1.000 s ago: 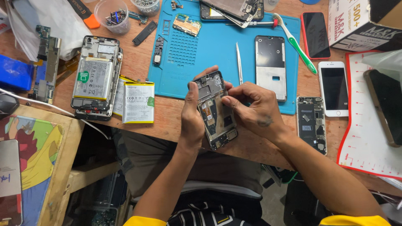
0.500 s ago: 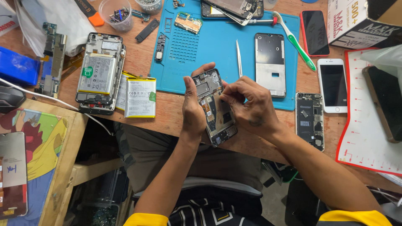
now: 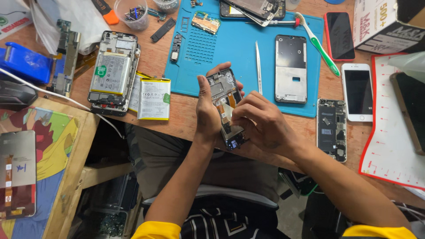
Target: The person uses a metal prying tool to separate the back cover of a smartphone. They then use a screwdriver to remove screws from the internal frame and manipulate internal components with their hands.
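Centrally, held item: an opened phone frame (image 3: 226,106), a slim dark rectangle with exposed metal shields and small circuit parts, tilted over the front edge of the wooden bench (image 3: 186,119).
Left hand (image 3: 207,110): wrapped around the frame's left side, thumb along the edge and fingertips showing past the top end; the fingers are curled firmly about it.
Right hand (image 3: 263,124): fingers bent and pinched together on the frame's middle, pressing at a pale patch inside; what they pinch is too small to tell.
Blue mat (image 3: 241,57): rubbery work pad with a grid of little dimples, lying just behind the hands.
On the mat: a thin metal pry tool (image 3: 258,66), a flat black back panel (image 3: 291,68) with cut-outs, a small gold-toned circuit board (image 3: 206,22).
Toothbrush (image 3: 316,44): green and white plastic, lying slantwise across the mat's right edge.
Left of the mat: a second stripped phone (image 3: 113,71) with a silvery battery in it, and a loose flat battery (image 3: 152,99) with a yellow rim just beside it.
Right side: a stripped phone body (image 3: 331,128), a white phone (image 3: 357,90) and a red-edged phone (image 3: 338,35), all glossy dark glass.
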